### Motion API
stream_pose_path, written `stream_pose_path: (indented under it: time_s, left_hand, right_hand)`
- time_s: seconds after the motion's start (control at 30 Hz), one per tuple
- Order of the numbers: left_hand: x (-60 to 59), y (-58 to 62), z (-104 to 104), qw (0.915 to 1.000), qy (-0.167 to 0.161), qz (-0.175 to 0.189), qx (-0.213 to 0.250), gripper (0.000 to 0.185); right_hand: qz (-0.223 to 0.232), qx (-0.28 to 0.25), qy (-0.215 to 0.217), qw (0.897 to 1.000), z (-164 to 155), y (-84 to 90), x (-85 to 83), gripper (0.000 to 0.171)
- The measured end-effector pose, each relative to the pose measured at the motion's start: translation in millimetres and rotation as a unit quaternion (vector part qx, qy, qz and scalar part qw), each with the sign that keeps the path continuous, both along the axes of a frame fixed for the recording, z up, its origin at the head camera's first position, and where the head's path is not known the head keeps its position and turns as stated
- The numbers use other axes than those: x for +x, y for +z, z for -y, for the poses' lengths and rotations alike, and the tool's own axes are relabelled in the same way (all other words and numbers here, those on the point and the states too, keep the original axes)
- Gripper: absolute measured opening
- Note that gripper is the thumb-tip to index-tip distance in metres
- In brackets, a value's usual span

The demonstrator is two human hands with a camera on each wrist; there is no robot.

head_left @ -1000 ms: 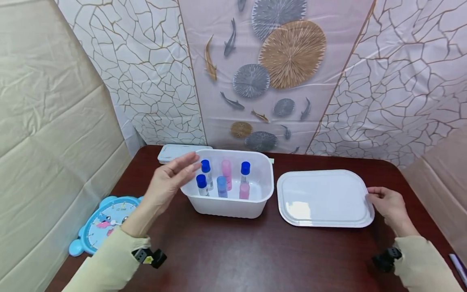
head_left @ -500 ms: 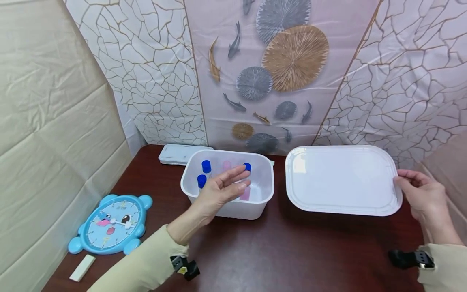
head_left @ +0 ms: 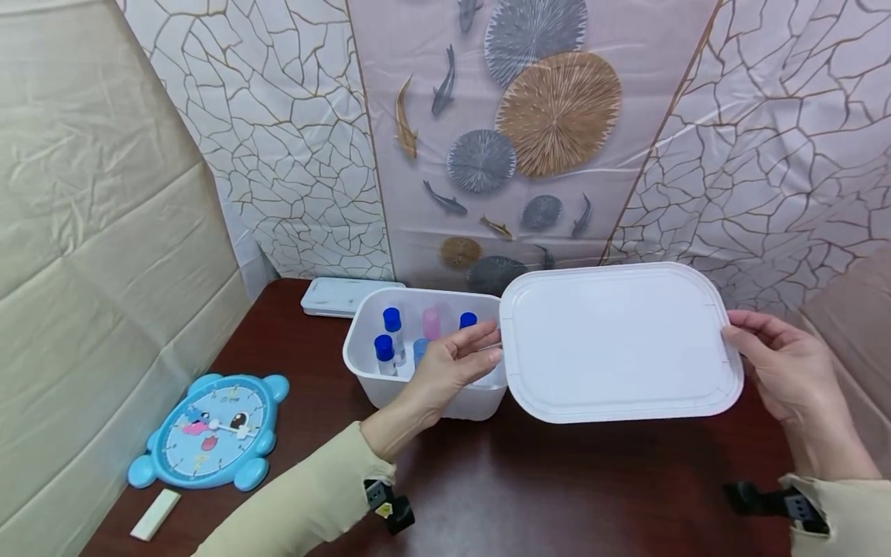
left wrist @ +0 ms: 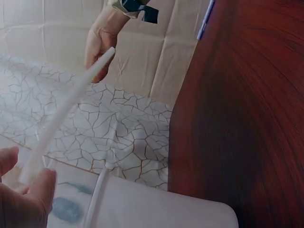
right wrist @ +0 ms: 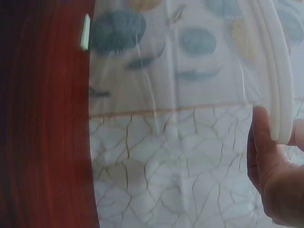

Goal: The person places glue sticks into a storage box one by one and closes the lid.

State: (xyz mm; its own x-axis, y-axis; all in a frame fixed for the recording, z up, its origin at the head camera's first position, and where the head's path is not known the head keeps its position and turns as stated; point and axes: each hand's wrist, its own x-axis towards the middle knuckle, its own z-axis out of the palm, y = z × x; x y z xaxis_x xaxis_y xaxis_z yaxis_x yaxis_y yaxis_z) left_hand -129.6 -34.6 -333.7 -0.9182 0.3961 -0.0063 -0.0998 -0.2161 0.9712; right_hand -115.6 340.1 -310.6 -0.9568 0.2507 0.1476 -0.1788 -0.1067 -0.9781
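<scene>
A white rectangular lid [head_left: 616, 340] with rounded corners is held up above the table, tilted. My right hand [head_left: 793, 371] pinches its right edge between thumb and fingers, seen close in the right wrist view. My left hand [head_left: 448, 371] is at the lid's left edge, fingers extended and thumb apart; in the left wrist view the edge lies between them, and contact is unclear. Behind the left hand stands a white tub [head_left: 376, 391]. It holds several small bottles, among them a blue-capped bottle [head_left: 384, 350] and a pink one [head_left: 431, 322]. The hand and lid hide part of the tub.
A blue animal-shaped toy clock [head_left: 212, 433] lies at the left, with a small white bar [head_left: 156, 514] below it. A flat whitish case [head_left: 341, 295] is behind the tub. Patterned cloth walls [head_left: 306, 155] enclose the dark red table [head_left: 557, 487].
My right hand has raised the lid off the table and brought it left toward the tub. My left hand has moved right, across the tub, to the lid's left edge.
</scene>
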Motion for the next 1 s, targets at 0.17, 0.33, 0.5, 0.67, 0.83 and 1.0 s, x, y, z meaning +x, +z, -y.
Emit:
stream_pose_path:
  time_s: [0.17,0.33,0.5,0.67,0.83,1.0]
  left_hand:
    - [-4.2,-0.8,7,0.9989,0.041,0.006,-0.021,0.044]
    - [-11.1,4.7,27,0.9963,0.077,-0.014,-0.035,0.039]
    - [-21.2,15.3,49,0.9882,0.128,-0.068,-0.048,0.035]
    - [-30.2,26.2,70,0.9736,0.172,-0.131,-0.074,0.030]
    - [-39.0,31.6,92,0.9736,0.153,-0.143,-0.089,0.032]
    - [-45.7,31.4,117,0.9776,0.132,-0.129,-0.101,0.041]
  right_hand:
    - [0.006,-0.004,-0.001,1.000,20,2.9,1.8,0.017]
    - [-0.018,-0.031,0.006,0.999,44,8.9,-0.2,0.014]
    - [-0.087,-0.068,0.006,0.994,72,21.8,-2.5,0.017]
    - [-0.178,-0.083,-0.040,0.980,102,32.8,-8.2,0.016]
    - [-0.248,-0.080,-0.043,0.964,123,29.8,-17.9,0.017]
    - [-0.220,-0.059,-0.007,0.974,140,15.9,-25.5,0.015]
